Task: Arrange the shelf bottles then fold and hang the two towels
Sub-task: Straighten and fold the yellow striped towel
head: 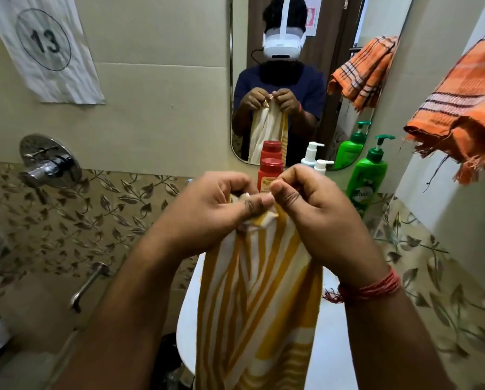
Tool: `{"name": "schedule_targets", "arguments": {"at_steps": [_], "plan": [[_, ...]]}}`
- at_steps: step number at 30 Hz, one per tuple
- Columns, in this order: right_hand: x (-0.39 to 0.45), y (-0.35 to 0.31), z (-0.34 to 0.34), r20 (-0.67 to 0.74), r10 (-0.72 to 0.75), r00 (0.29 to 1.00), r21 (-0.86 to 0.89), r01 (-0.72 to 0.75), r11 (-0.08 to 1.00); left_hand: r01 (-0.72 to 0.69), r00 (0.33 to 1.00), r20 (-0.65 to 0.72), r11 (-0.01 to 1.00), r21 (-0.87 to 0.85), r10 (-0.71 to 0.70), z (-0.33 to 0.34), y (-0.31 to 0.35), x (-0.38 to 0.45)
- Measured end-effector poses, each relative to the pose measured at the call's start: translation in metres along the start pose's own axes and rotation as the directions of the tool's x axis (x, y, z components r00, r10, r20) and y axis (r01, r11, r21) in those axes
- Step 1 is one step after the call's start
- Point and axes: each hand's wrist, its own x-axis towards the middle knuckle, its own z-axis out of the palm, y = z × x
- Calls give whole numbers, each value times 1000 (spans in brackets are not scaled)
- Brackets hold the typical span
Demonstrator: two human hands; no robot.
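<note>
- The left hand (221, 204) and the right hand (311, 204) sit knuckle to knuckle at the centre, each with fingers curled and pinching the top edge of the yellow-striped towel (258, 299); the thumbs nearly meet over the bunched corner.
- That towel is soft woven cloth, mustard and cream bands, hanging in loose vertical folds toward 6 o'clock; its lower end is cut off by the frame.
- A red thread bracelet (376, 287) wraps the right wrist, a frayed tail at its inner side.
- At 12 o'clock, just behind the hands, stand a glossy red bottle (270, 173), a white pump bottle (323, 166) and, toward 2 o'clock, a green pump bottle (368, 175); the hands hide their bases and whatever they stand on.
- At 3 o'clock the orange checked towel (461, 108) hangs, coarse weave with dark stripes and ragged fringe; its support is out of view.
- The mirror (306, 80), rounded at its corners, reflects the person and the bottles.
- A chrome tap (49, 164) at 9 o'clock; leaf-patterned tiles (94, 220) below it; the white basin (190, 319) is mostly covered by cloth.
</note>
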Motion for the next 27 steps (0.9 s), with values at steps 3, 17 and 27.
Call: {"name": "schedule_targets", "arguments": {"at_steps": [3,17,27], "plan": [[-1,12,-12,85,31,996,217,-49,975,2,872,-482,987,-162,-81,-12,-13,6],[-23,51,-54,213,277,937,19,-288,958,255,593,-747,950,-180,-301,-19,-79,0],[8,21,-12,189,60,980,32,-67,997,11,992,-126,987,-162,-32,28,-48,8]]}}
